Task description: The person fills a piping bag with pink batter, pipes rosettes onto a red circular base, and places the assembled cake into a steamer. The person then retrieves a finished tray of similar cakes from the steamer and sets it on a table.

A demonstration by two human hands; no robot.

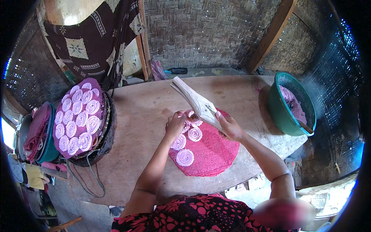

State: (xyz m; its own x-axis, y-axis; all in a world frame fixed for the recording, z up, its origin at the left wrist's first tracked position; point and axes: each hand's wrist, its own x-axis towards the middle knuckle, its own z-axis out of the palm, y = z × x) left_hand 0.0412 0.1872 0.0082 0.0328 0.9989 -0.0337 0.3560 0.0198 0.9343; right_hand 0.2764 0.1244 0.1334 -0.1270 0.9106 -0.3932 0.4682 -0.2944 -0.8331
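A round red woven mat point(218, 154) lies on the table in front of me, with several pale pink dough spirals point(185, 157) along its left side. My right hand point(231, 127) is closed around a pale wooden press point(201, 103), its long handles slanting up to the left above the mat. My left hand point(176, 124) hovers at the mat's upper left edge, close to the press's underside and the spirals there. Its fingers are bent together; whatever lies between them is hidden.
At left, a purple mat covered with pink spirals point(81, 119) rests on stacked round trays, a cord point(101, 181) hanging beside them. Further left are folded red mats point(37, 131). A green basin point(275, 104) holding pink dough point(294, 106) stands on the wooden table point(135, 116) at right.
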